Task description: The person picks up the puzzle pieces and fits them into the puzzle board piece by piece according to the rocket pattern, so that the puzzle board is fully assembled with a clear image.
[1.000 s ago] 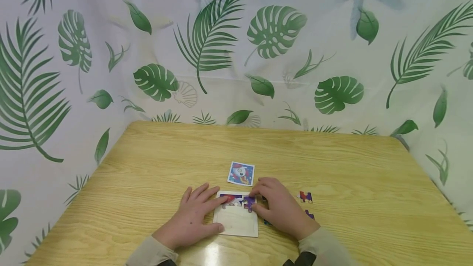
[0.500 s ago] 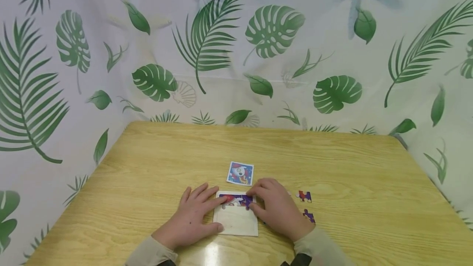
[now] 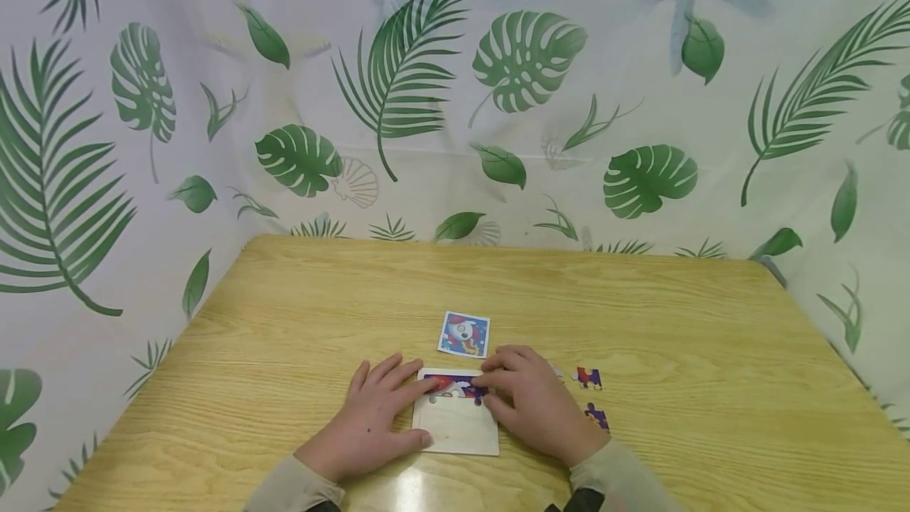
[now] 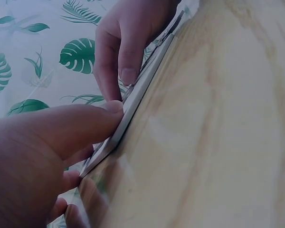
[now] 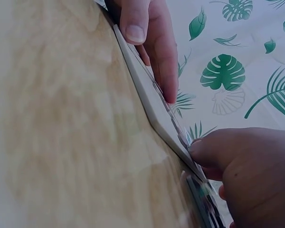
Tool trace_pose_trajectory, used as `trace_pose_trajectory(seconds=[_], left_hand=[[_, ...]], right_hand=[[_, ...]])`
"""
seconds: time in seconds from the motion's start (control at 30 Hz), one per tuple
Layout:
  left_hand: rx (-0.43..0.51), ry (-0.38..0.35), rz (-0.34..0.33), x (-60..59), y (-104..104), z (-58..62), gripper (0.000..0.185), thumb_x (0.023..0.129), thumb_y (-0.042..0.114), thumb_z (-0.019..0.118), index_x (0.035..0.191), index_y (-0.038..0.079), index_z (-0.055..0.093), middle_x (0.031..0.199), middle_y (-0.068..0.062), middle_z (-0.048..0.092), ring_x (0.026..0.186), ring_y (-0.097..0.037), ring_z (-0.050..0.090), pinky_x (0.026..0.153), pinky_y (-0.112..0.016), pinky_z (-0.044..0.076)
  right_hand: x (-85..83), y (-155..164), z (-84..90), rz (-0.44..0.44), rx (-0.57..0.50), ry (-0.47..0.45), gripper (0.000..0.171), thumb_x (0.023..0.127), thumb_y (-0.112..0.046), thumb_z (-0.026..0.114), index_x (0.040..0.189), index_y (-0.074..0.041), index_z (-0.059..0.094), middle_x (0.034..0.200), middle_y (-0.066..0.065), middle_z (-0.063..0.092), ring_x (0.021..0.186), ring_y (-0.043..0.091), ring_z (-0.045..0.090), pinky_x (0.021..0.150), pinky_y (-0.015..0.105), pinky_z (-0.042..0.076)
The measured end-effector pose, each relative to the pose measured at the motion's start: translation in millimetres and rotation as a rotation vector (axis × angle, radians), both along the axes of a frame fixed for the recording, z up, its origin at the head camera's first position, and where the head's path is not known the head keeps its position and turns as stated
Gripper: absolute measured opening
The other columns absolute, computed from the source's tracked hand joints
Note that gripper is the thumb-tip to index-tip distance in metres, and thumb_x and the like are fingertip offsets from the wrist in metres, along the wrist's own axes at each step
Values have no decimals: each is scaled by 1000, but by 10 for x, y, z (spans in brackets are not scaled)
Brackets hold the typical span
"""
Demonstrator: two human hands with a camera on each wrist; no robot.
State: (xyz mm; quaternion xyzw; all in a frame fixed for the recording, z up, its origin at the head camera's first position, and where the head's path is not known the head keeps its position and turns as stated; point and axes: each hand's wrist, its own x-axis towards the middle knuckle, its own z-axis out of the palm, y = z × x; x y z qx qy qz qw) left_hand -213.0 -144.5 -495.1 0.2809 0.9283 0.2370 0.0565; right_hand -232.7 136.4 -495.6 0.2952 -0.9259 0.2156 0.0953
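A square puzzle tray (image 3: pixel 455 427) with a pale rim lies on the table, interlocking purple, red and white puzzle pieces (image 3: pixel 455 385) filling its top row. Spread across the tray's left side, my left hand (image 3: pixel 377 417) rests its index finger on the top row and its thumb on the lower left rim. My right hand (image 3: pixel 536 401) is at the upper right corner, index fingertip and thumb touching the purple corner piece (image 3: pixel 479 393), which lies flat in line with the row. In the right wrist view the right thumb (image 5: pixel 206 149) presses at the tray's edge.
A small picture card (image 3: pixel 464 334) lies just beyond the tray. Right of my right hand are loose puzzle pieces, one red and purple (image 3: pixel 588 378), one purple (image 3: pixel 597 416). More pieces (image 5: pixel 206 202) lie partly hidden beneath that hand. A leaf-patterned cloth (image 3: pixel 426 101) hangs behind the table.
The purple corner piece has gone from sitting skewed, with a gap, to lying flush beside its neighbour. My right index finger has shifted onto it; my left hand has stayed put.
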Motion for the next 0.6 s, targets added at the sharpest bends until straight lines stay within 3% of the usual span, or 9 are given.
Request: trace_pose_trajectory(seconds=[0.37, 0.6], left_hand=[[6, -6, 39, 2, 1, 3, 78, 89, 60, 65, 155, 24, 45, 164, -4, 29, 153, -28, 13, 119, -61, -2], [15, -37, 42, 12, -3, 19, 80, 87, 60, 66, 155, 24, 44, 164, -3, 29, 153, -28, 13, 118, -61, -6]], right_hand=[[-38, 78, -5, -30, -70, -20, 21, 92, -23, 74, 113, -22, 77, 120, -6, 66, 126, 22, 52, 109, 48, 40], [-86, 269, -31, -102, -58, -1, 25, 89, -28, 77, 113, -20, 77, 121, -2, 65, 123, 25, 53, 107, 51, 42]])
